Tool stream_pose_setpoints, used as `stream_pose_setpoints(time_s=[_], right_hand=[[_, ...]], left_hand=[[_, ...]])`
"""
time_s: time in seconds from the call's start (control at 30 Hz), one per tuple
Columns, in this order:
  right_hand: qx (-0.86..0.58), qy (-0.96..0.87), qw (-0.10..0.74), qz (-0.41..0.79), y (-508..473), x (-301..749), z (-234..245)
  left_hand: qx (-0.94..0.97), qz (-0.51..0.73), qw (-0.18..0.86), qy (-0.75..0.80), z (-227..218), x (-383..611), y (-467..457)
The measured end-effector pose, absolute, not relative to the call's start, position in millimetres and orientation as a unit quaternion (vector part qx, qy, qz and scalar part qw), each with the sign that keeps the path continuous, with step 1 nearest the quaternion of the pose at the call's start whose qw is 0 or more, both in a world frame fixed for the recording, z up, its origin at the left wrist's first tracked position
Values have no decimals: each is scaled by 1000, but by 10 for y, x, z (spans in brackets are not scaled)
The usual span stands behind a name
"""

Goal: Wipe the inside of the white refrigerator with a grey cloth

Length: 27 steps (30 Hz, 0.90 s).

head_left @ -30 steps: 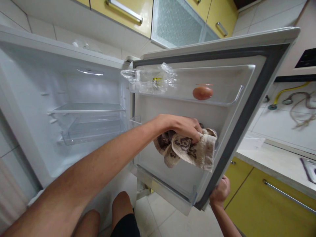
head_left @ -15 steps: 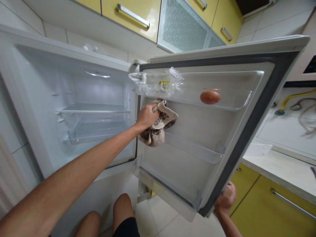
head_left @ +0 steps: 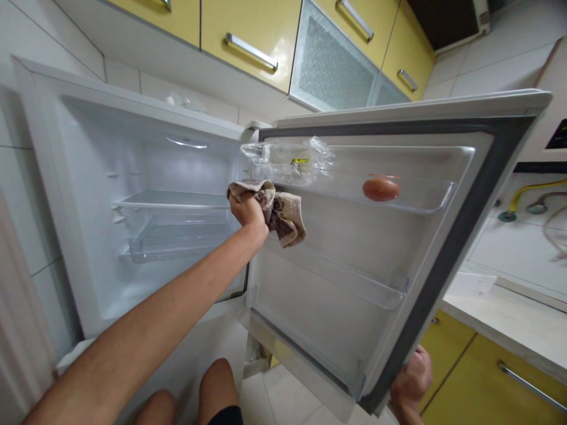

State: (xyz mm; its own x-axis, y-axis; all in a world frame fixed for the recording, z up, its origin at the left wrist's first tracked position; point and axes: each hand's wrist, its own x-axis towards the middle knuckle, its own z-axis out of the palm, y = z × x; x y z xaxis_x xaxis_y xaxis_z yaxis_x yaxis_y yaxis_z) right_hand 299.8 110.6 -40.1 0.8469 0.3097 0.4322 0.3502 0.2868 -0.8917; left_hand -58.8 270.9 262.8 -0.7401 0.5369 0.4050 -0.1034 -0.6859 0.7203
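Note:
My left hand is closed round a beige cloth with brown pattern. It presses the cloth against the inner side of the open fridge door, near the hinge and just under the top door shelf. That shelf holds a brown egg and a crumpled clear plastic bag. My right hand grips the door's lower outer corner. A second clear door shelf runs lower down.
The fridge compartment stands open at left, with a glass shelf and a clear drawer inside. Yellow wall cabinets hang above. A pale countertop over yellow base cabinets is at right. My knees are below.
My left hand has swept the cloth from the door's right-middle across to the left and up, near the hinge under the top shelf. The right hand has kept its hold on the door corner.

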Motion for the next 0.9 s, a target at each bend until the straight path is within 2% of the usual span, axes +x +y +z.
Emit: stream_pose_setpoints(time_s=[0.13,0.27,0.4,0.5,0.67,0.77,0.9], right_hand=[[-610,-286,739,-16,1118,3022,-469],[-615,-265,742,23,1129,3036,-494],[-610,-271,744,17,1143,3044,-476],[-602,-261,753,37,1167,3058,-489],[-591,-263,761,44,1203,3077,-552],[-585,-262,766,44,1200,3063,-536],[-589,-267,762,37,1202,3047,-459]], left_hand=[[261,905,114,315,2874,-736,2647],[351,881,9,318,2999,-732,2415],[516,770,-77,368,3007,-514,2018],[617,664,-183,381,2978,-259,1666],[742,483,-389,255,2929,294,1059],[779,454,-398,172,2952,655,755],[803,393,-426,137,2994,1075,521]])
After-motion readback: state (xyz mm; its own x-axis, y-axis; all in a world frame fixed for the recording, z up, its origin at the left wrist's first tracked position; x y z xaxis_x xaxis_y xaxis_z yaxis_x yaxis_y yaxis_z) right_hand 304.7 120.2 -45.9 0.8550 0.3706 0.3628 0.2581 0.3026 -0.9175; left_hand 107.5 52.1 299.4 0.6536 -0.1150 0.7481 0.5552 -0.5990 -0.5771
